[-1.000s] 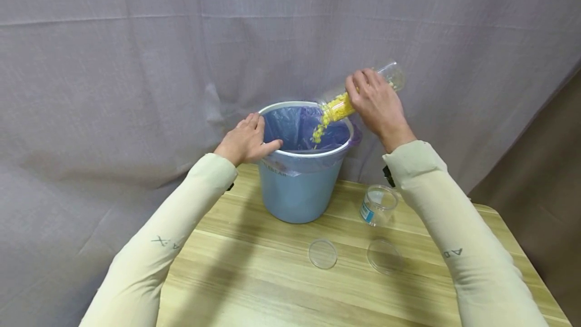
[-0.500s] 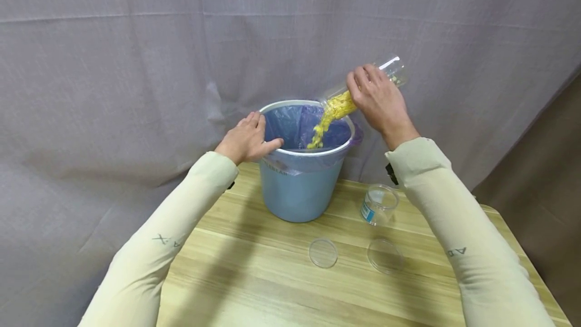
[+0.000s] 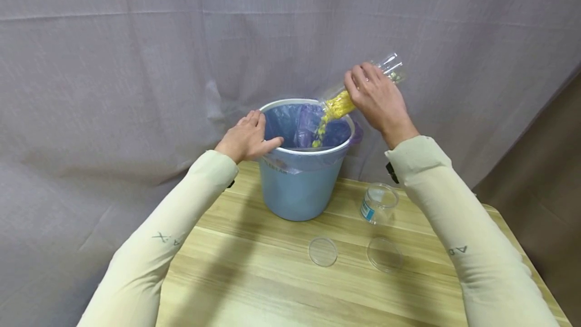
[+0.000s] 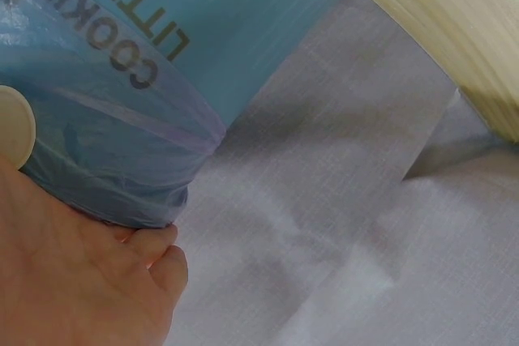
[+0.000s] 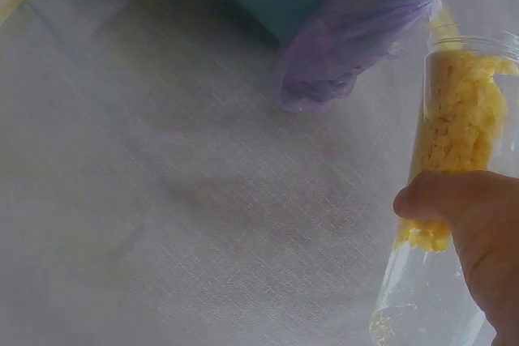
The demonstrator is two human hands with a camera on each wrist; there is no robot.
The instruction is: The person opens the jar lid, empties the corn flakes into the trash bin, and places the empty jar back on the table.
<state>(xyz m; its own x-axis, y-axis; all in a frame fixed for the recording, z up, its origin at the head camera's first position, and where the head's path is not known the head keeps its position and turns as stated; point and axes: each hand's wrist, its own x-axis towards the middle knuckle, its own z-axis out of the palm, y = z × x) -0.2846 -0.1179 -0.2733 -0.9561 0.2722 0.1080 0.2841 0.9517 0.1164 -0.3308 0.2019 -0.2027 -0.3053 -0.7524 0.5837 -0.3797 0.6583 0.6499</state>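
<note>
My right hand (image 3: 378, 97) grips a tall clear jar (image 3: 393, 68), tilted mouth-down over the right side of a blue trash bin (image 3: 297, 193). Small yellow pieces (image 3: 339, 106) fill its lower part and fall into the bin; in the right wrist view the thumb (image 5: 446, 196) lies across the jar's side. A translucent purple bag (image 3: 310, 122) lines the bin and folds over the white rim. On the rim's left side rests my left hand (image 3: 247, 138), fingers extended and thumb over the front edge; the left wrist view shows its palm (image 4: 81, 273) against the bag. The bin's bottom is hidden.
A short clear jar (image 3: 379, 205) with a blue label stands right of the bin. Nearer lie two round clear lids, a smaller lid (image 3: 323, 252) and a larger lid (image 3: 384, 255). Everything stands on a wooden table (image 3: 254, 286), with a grey curtain (image 3: 136, 64) behind.
Yellow pieces keep pouring from the jar into the bin. The right hand and jar have risen slightly, with the jar's base higher. The left hand stays on the rim.
</note>
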